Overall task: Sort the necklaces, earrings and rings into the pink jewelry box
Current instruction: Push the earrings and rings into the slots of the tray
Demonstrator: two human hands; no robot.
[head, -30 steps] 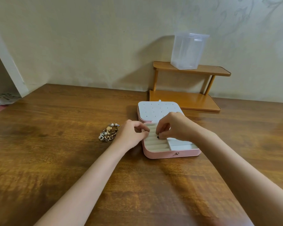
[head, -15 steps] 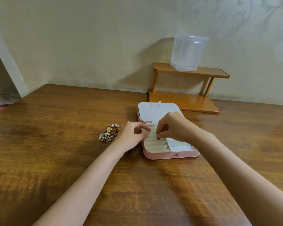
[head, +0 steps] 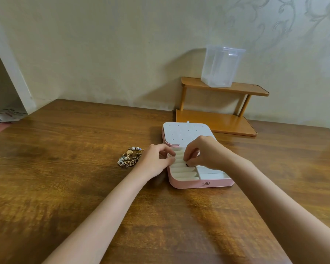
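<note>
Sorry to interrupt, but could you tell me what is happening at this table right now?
A person is sorting jewelry into an open pink jewelry box on a wooden table. The right hand pinches a small dark item over the padded ring rolls, apparently tucking it in. The left hand touches the box's left edge with curled fingers. A tangled pile of jewelry still waits on the table left of the box.

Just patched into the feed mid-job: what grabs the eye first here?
Both hands meet over the open pink jewelry box at centre: the right hand pinches a small dark piece over the ring rolls, the left hand at the box's left edge. A tangled jewelry pile lies on the wooden table, left of them.
</note>
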